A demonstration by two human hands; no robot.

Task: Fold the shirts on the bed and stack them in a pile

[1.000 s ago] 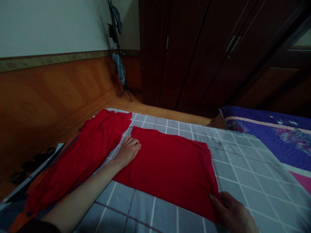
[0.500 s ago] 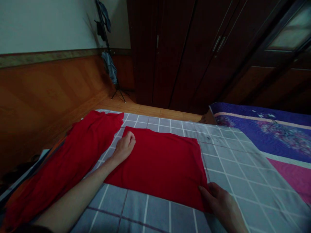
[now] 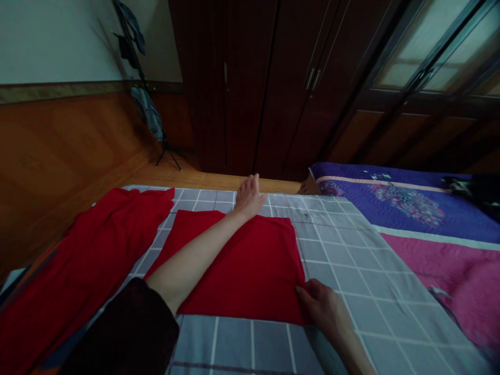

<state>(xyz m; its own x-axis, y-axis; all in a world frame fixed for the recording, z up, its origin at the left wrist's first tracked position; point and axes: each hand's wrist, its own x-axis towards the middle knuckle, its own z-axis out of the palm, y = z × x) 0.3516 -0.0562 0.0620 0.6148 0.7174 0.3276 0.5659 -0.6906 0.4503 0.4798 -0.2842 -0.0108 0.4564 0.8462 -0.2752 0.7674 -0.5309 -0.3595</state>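
A folded red cloth [image 3: 250, 265] lies flat on the grey checked bedsheet [image 3: 351, 271], a roughly rectangular shape. My left hand [image 3: 249, 198] is at its far edge, fingers stretched out and pointing away, with the forearm crossing over the cloth. Whether the palm touches it, I cannot tell. At the near right corner, my right hand [image 3: 326, 304] pinches the cloth's edge between thumb and fingers. A second red garment [image 3: 105, 245] lies loosely spread and wrinkled to the left.
Beyond the bed edge stands a dark wooden wardrobe [image 3: 242, 88]. A coat stand [image 3: 150, 112] with hanging items is in the far left corner. To the right are a purple floral cover [image 3: 410, 203] and a pink one [image 3: 425, 255].
My left hand has moved right along the cloth's far edge, and its curled fingers have straightened. My right hand keeps its pinch at the near right corner. The view has turned rightward.
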